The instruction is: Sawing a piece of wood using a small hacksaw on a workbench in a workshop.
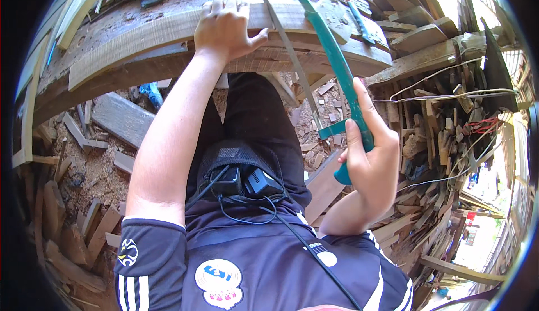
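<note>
Nearest the body, a black mesh pouch with black cables (pixel 238 155) is being worn at the waist. Just beyond, a teal tubular-framed bow saw (pixel 331 44) is being grasped at its lower end by the right hand (pixel 375 148), with the fingers closed around the frame and the index finger being laid along it. The saw's thin grey metal blade (pixel 291 57) is being held across a long, pale-brown wooden board (pixel 135 47), towards the board's right end. The board is being pressed down by the left hand (pixel 224 30), palm down with fingers extended; nothing is being clenched there. The board is lying along the near edge of a worn grey-brown wooden bench (pixel 163 18). Progress: the saw is being kept in position and the board is being steadied, so set-up is being judged complete. No separated piece is being seen at the blade; the board's two sides are appearing joined, so any cut is being judged unfinished. Kerf depth cannot be told. Farther right, heaped wood offcuts (pixel 435 137) are being left outside the work.
</note>
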{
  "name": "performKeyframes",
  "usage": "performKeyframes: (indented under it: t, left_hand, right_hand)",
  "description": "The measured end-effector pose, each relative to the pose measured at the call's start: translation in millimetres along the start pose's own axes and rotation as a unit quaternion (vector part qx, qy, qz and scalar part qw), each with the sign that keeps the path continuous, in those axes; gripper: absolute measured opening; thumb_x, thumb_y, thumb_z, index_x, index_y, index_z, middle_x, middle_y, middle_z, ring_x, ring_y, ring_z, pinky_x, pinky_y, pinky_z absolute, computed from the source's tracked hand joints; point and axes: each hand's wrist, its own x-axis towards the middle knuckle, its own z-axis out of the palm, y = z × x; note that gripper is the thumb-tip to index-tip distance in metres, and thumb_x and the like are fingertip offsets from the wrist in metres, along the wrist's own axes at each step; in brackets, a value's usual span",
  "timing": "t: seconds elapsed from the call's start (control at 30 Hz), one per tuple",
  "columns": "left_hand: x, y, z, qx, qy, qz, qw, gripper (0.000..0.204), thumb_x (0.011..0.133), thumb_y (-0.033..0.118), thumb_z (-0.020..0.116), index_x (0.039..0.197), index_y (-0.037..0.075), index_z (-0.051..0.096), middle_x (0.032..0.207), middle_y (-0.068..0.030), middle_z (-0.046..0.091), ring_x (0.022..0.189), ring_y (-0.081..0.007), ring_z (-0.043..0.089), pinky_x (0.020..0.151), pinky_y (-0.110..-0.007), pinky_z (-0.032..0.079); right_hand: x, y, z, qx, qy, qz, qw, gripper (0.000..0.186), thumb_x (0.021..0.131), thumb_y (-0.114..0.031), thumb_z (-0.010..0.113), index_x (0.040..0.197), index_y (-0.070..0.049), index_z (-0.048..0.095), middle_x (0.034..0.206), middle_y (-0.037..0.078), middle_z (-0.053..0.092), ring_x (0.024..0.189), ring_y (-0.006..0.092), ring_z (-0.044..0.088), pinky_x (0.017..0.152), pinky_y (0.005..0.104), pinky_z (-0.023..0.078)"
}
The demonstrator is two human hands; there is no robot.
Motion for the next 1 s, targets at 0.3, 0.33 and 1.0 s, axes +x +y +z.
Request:
performKeyframes:
  t: [0.3, 0.33, 1.0]
  left_hand:
    - [0.4, 0.7, 6.1, -0.01, 0.029, 0.007, 1.0, 0.075, 0.088, 0.065, 0.062, 0.132, 0.003, 0.068, 0.124, -0.0143, 0.069, 0.119, -0.0338, 0.061, 0.104, -0.047, 0.049]
    - [-1.3, -0.5, 7.5, -0.009, 0.023, 0.005, 1.0, 0.075, 0.088, 0.065, 0.062, 0.132, 0.004, 0.069, 0.123, -0.0141, 0.069, 0.119, -0.0334, 0.061, 0.105, -0.046, 0.05]
    - [0.9, -0.8, 1.3, -0.018, -0.048, -0.018, 0.999, 0.077, 0.089, 0.064, 0.061, 0.135, 0.003, 0.065, 0.132, -0.0161, 0.066, 0.124, -0.0348, 0.059, 0.107, -0.047, 0.048]
  right_hand:
    - [126.3, 42.0, 96.6, -0.029, 0.077, -0.127, 0.988, 0.054, 0.094, -0.003, 0.058, 0.147, -0.002, 0.056, 0.08, 0.03, 0.069, 0.061, 0.0375, 0.067, 0.066, 0.045, 0.053]
    - [123.7, 36.3, 88.9, -0.031, 0.075, -0.128, 0.988, 0.054, 0.094, -0.003, 0.058, 0.147, -0.002, 0.056, 0.08, 0.03, 0.069, 0.061, 0.0375, 0.067, 0.066, 0.045, 0.053]
    - [135.0, 2.2, 58.0, -0.06, -0.057, -0.021, 0.996, 0.054, 0.097, -0.002, 0.055, 0.15, -0.009, 0.057, 0.075, 0.011, 0.071, 0.048, 0.0127, 0.06, 0.051, 0.0324, 0.054]
